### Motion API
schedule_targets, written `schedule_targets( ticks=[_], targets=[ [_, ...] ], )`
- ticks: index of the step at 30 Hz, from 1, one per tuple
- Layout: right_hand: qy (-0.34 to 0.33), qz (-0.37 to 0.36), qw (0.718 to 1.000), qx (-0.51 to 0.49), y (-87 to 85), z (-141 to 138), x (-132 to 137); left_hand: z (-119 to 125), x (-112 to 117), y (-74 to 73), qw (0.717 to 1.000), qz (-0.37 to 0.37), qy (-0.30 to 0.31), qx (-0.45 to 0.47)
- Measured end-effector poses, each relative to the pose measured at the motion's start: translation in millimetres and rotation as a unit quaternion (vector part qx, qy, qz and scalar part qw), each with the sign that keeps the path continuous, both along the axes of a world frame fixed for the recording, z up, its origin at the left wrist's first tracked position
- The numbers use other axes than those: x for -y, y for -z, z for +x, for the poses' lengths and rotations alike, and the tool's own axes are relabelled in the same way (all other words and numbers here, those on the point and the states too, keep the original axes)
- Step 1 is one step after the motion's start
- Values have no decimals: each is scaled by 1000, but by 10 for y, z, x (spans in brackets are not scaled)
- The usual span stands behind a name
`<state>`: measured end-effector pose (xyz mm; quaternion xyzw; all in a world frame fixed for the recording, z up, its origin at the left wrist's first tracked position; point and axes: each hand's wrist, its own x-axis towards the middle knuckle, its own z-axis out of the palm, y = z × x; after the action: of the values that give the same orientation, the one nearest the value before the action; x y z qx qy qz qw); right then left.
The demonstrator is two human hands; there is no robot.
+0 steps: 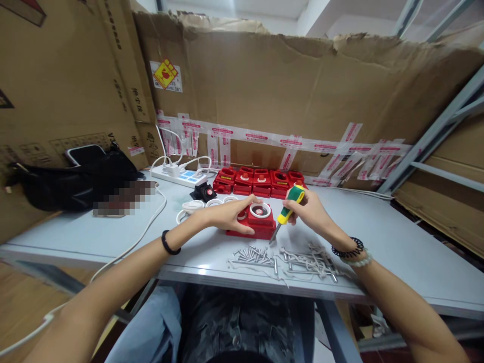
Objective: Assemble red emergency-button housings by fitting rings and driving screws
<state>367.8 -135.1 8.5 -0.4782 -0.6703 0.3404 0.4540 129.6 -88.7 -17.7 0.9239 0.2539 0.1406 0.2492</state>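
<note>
My right hand [304,210] is closed round the handle of a green-and-yellow screwdriver [291,204], whose shaft slants down with its tip close to the tabletop beside the screws. With thumb in front and fingers over the top, my left hand [238,216] grips a red block [257,231]. A white ring [260,209] with a dark centre sits on the block's top. Just in front lies a heap of silver screws [255,254]. To its right are longer metal pins [310,261] mixed with whitish strings.
Several red blocks [260,182] stand in a row at the back. White rings [192,205] and a black part [204,191] lie left of my left hand. Behind are a power strip [179,174] and a cardboard wall [257,96]; a black bag [75,181] lies far left.
</note>
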Motion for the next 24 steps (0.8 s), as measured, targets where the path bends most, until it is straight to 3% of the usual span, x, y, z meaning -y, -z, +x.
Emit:
schedule_targets(
  ticks=[9,24],
  targets=[
    [2,-22,1000,-1,44,-60,14,-1,-8,7,1000,12,-2,-6],
    [11,8,995,-95,-121,15,59,4,6,-15,1000,-7,-4,-2]
  ],
)
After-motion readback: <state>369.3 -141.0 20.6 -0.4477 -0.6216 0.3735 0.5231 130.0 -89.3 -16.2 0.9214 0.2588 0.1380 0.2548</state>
